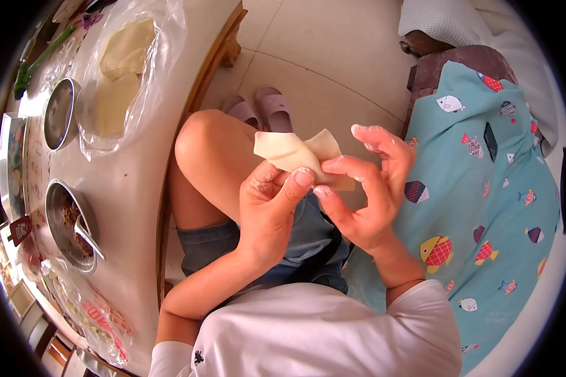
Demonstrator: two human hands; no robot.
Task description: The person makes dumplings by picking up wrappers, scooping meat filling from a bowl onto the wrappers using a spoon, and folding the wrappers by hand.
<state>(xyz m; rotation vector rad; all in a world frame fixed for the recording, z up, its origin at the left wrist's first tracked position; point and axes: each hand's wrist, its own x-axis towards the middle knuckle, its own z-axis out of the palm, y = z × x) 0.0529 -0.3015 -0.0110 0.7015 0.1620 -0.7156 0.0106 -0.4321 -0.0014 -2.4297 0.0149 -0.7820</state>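
A pale folded wonton [294,152], its wrapper corners crossed over and sticking up, is held above my lap. My left hand [269,204] is closed on its lower left side, with the thumb pressed on the front. At its right end, my right hand [371,188] has the index fingertip and thumb on the dough, while the other fingers are raised and apart. White flour dusts the fingertips of both hands. What filling is inside the wonton is hidden by the dough.
On the table [138,207] at left stand a metal bowl of brown filling [82,254] with a white spoon [89,237], a second metal bowl [61,116], and square wrappers [116,103] in a plastic bag. A fish-print cloth [465,207] with a dark phone [490,142] lies at right.
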